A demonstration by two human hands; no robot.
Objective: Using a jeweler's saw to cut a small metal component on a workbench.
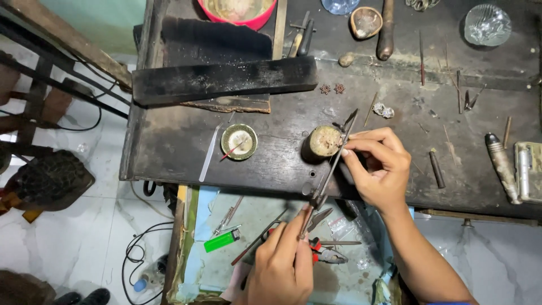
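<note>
My left hand [279, 262] is low in the middle and grips the near end of a long thin metal file [333, 164]. The file slants up and to the right across a short round wooden block [323, 141] on the dark workbench [169, 147]. My right hand [378, 169] rests on the bench just right of the block. Its fingertips pinch a tiny piece against the block's edge beside the file; the piece itself is too small to make out.
A small round tin with a red-tipped stick [239, 141] sits left of the block, under a black wooden bar [226, 79]. Below the bench, an open drawer [195, 265] holds a green lighter [221, 241] and red-handled pliers [324, 251]. Scattered tools lie to the right.
</note>
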